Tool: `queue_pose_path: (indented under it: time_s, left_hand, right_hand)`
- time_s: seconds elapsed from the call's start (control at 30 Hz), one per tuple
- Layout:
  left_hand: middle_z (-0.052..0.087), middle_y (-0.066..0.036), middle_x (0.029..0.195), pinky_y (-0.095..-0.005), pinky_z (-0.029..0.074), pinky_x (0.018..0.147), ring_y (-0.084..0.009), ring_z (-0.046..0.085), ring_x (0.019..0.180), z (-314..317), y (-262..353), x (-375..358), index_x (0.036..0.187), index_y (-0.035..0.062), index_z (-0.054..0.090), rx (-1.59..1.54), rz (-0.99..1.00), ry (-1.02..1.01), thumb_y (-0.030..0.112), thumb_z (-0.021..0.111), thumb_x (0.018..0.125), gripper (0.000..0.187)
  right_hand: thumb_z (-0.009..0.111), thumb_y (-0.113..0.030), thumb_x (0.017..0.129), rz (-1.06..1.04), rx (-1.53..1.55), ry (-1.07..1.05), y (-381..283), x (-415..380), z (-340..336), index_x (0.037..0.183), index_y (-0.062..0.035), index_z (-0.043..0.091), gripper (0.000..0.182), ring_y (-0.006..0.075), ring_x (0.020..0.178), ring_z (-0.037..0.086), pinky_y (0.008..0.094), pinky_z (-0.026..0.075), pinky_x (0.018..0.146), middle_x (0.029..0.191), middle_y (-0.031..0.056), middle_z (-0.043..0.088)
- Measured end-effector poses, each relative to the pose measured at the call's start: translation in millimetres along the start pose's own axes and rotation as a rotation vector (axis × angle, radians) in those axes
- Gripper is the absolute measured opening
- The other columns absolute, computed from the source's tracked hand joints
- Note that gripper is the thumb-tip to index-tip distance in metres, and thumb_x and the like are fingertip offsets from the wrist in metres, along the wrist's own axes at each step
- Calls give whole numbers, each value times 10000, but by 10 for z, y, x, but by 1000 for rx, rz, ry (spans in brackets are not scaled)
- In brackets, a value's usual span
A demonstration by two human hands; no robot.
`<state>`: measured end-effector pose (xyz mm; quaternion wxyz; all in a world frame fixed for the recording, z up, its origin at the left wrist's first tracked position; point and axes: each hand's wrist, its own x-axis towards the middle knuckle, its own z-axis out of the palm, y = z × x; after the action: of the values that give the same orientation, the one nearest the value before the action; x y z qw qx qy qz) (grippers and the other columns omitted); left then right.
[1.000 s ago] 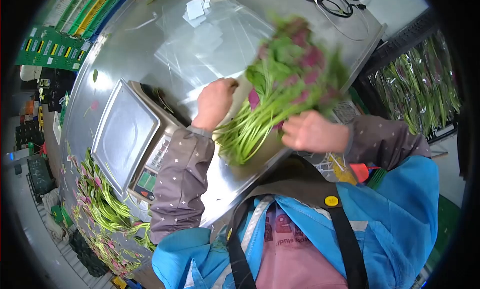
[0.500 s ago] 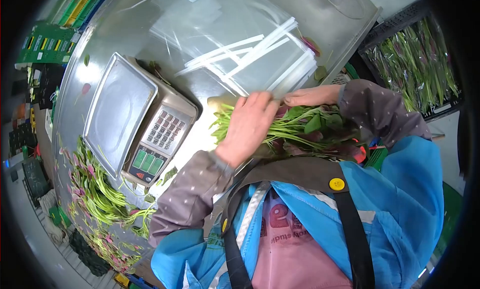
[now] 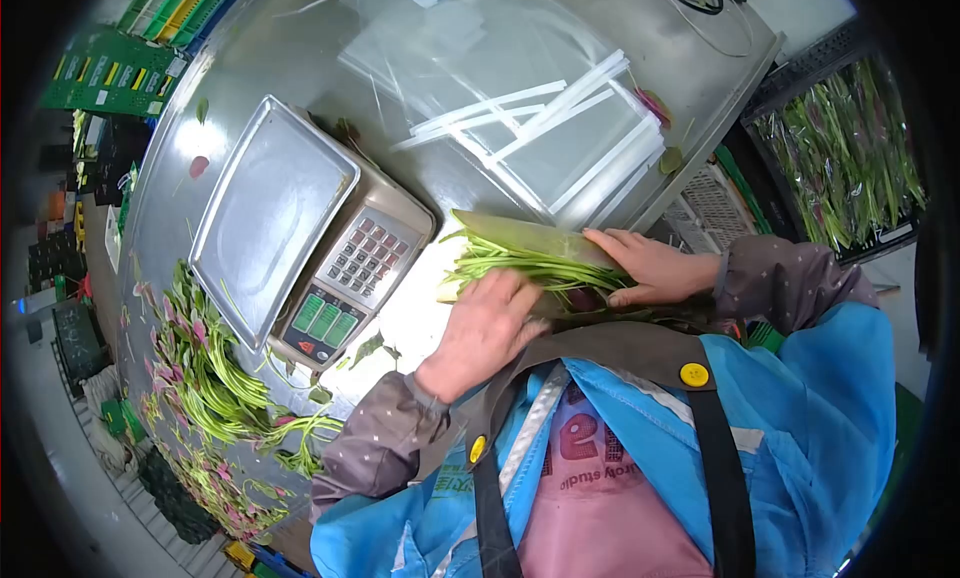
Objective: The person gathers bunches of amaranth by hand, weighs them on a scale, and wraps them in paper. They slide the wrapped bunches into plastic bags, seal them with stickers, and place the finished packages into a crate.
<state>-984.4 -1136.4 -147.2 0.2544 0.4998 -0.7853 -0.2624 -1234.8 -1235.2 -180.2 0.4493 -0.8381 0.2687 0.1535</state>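
A bunch of leafy greens (image 3: 540, 263) with long green stems lies across the table's near edge, cut ends to the left. A pale, translucent strip (image 3: 520, 233) runs along its far side. My right hand (image 3: 655, 268) is closed around the leafy end, fingers on the far side and thumb on the near side; most leaves are hidden below it. My left hand (image 3: 485, 328) is at the near side of the stems, fingers curled and fingertips blurred. What those fingers pinch is hidden.
A digital scale (image 3: 365, 268) with a metal pan stands left of the bunch. Clear plastic bags (image 3: 530, 128) with white strips lie beyond it. Loose greens (image 3: 215, 368) are heaped at the left. A black crate (image 3: 770, 158) of bagged greens stands at the right.
My left hand has moved from on top of the stems to their near side. My right hand now wraps around the bunch. The view has shifted, and the pale strip shows more.
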Motion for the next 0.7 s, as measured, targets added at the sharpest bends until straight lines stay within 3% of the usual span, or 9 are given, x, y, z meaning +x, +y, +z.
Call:
queue_pose_path:
  time_s: [0.03, 0.1, 0.17, 0.3, 0.43, 0.5, 0.53, 0.6, 0.7]
  left_hand:
    - [513, -87, 720, -366, 398, 691, -284, 506, 768, 10, -50, -53, 808, 43, 547, 4, 7, 1, 138, 616, 692, 164]
    - [505, -51, 716, -331, 376, 627, -229, 503, 735, 53, -180, -77, 754, 66, 546, 318, 111, -175, 155, 618, 673, 140]
    - [497, -37, 681, -317, 352, 588, -209, 502, 699, 61, -252, 115, 727, 80, 549, 328, 150, -109, 158, 621, 661, 125]
    - [491, -46, 620, -331, 362, 584, -212, 507, 639, 12, -378, 613, 657, 85, 515, 290, 161, 44, 118, 602, 619, 101]
    - [554, -77, 696, -387, 407, 622, -260, 541, 694, -252, -884, 1181, 778, 45, 585, 298, 112, 377, 55, 554, 691, 93]
    - [574, -105, 770, -385, 438, 675, -280, 543, 752, -276, -1358, 1427, 835, 39, 599, 280, -203, 296, 24, 535, 704, 146]
    - [574, -105, 770, -385, 438, 675, -280, 543, 752, -241, -1609, 1526, 835, 39, 599, 285, -200, 299, 24, 535, 704, 146]
    - [547, -123, 846, -367, 456, 713, -306, 535, 855, -183, -1923, 1720, 929, 43, 557, 596, -69, 56, 15, 552, 704, 227]
    - [519, -126, 892, -386, 467, 729, -289, 533, 872, 35, -1996, 1889, 1015, 59, 482, 851, -148, -118, 15, 549, 704, 321]
  right_hand:
    - [636, -443, 728, -85, 43, -7, 28, 7, -26, 1348, -25, 52, 950, 415, 1156, 328, 459, 312, 942, 1246, 274, 287]
    - [638, -455, 722, -77, 41, -85, -73, -25, -113, 1350, -26, 41, 967, 412, 1169, 313, 449, 308, 946, 1253, 278, 278]
    - [641, -466, 715, -61, 47, -154, -159, -20, -119, 1351, -27, 29, 985, 410, 1182, 297, 439, 304, 951, 1261, 282, 268]
    - [685, -329, 680, 96, 176, 4, -177, -35, -146, 1326, -18, 117, 916, 402, 1122, 391, 385, 362, 913, 1219, 279, 362]
    - [690, -230, 652, -23, 320, 148, 117, -251, -137, 1290, 0, 228, 821, 341, 1091, 452, 374, 371, 908, 1190, 231, 432]
    - [680, -214, 661, -51, 461, 217, 183, -419, -143, 1283, 2, 253, 785, 334, 1110, 443, 365, 358, 926, 1194, 230, 431]
    - [682, -200, 660, -13, 464, 241, 218, -497, -143, 1290, 3, 247, 793, 330, 1136, 425, 353, 344, 942, 1221, 221, 415]
    - [684, -194, 658, 4, 431, 327, 337, -610, -87, 1296, 3, 238, 803, 331, 1144, 418, 352, 342, 945, 1232, 220, 405]
    - [691, -181, 655, 83, 405, 429, 438, -709, -67, 1304, 14, 222, 824, 335, 1163, 397, 353, 336, 950, 1262, 225, 373]
